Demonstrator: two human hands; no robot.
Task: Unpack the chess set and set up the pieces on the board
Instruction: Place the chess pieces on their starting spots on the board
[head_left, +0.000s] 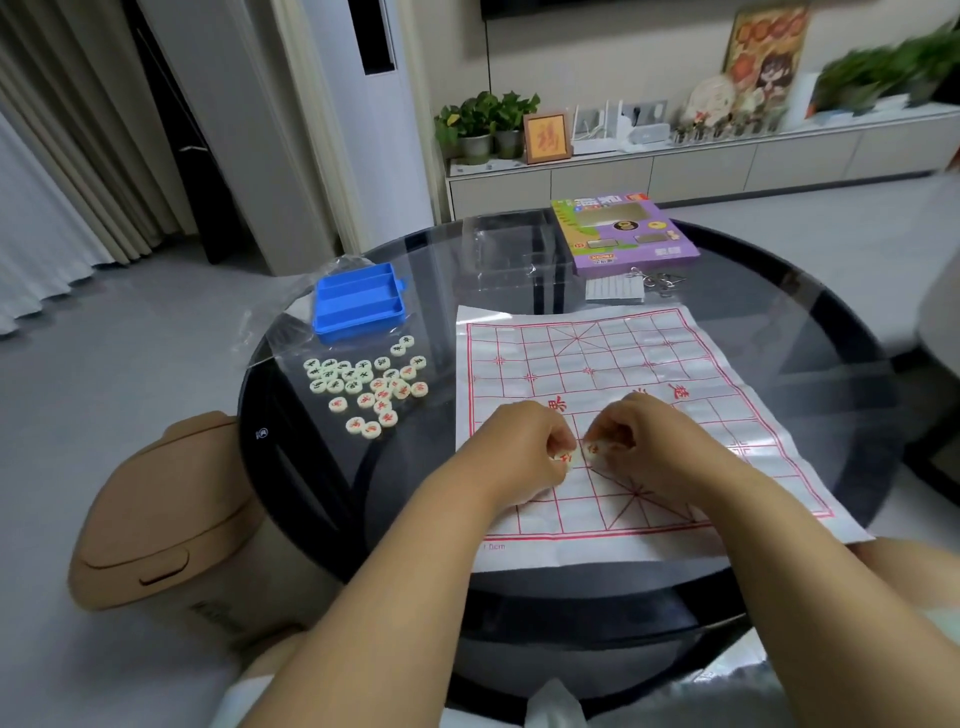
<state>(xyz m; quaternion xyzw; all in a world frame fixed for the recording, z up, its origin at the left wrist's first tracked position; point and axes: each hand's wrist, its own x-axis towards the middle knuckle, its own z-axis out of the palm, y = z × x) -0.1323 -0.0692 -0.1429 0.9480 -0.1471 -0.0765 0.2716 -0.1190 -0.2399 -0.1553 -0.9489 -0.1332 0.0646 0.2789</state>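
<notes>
A round dark glass counter (810, 312) is seen from above, with two bare forearms reaching in from the lower edge. A white cloth chess board (623, 364) printed with a red grid is spread on the right half of the counter. Over the near middle of the board, the left hand (524, 447) and the right hand (631, 434) are held close together, knuckles up. Each grip is closed on one pale round chess piece with a red character: the left piece (565, 457) is pinched at the fingertips, and the right piece (593, 448) is pinched just beside it. The two pieces nearly touch, low over the board.

To the left of the board, a loose cluster of pieces (366, 387) lies on the counter, marked in red or dark characters. Behind the cluster, an open blue plastic case (358, 304) rests on a clear plastic bag (280, 322). At the far side, a purple box (623, 231) is set down. A tan bin (171, 519) stands on the floor at the left.
</notes>
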